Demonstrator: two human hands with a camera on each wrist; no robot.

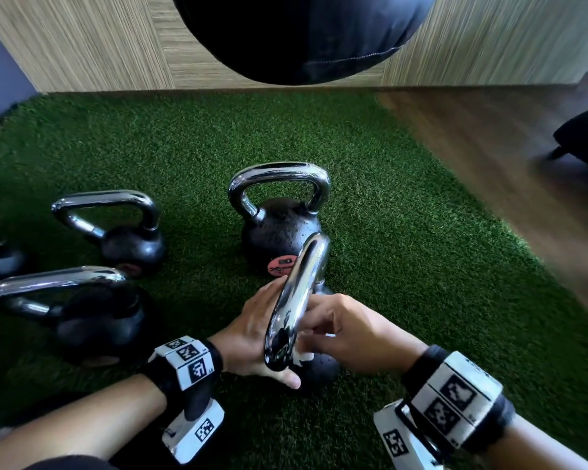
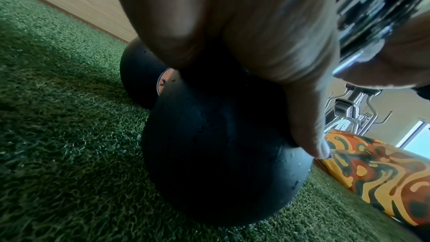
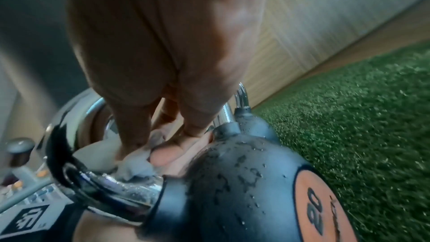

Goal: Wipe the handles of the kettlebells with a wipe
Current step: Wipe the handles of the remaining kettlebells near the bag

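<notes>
A green turf floor (image 1: pixel 404 232) carries several kettlebells. The nearest kettlebell (image 2: pixel 223 154) stands at six o'clock, its chrome handle (image 1: pixel 296 300) edge-on to the head camera, probably so both sides can be reached. Another kettlebell (image 1: pixel 279 228) stands just behind it at twelve o'clock, two more (image 1: pixel 129 245) at nine o'clock. The left hand (image 1: pixel 252 330) lies flat, fingers straight, against the handle's left side, seemingly steadying it. The right hand (image 1: pixel 350 330) curls its fingers, pinching a white wipe (image 3: pixel 137 165) against the handle's lower inside.
</notes>
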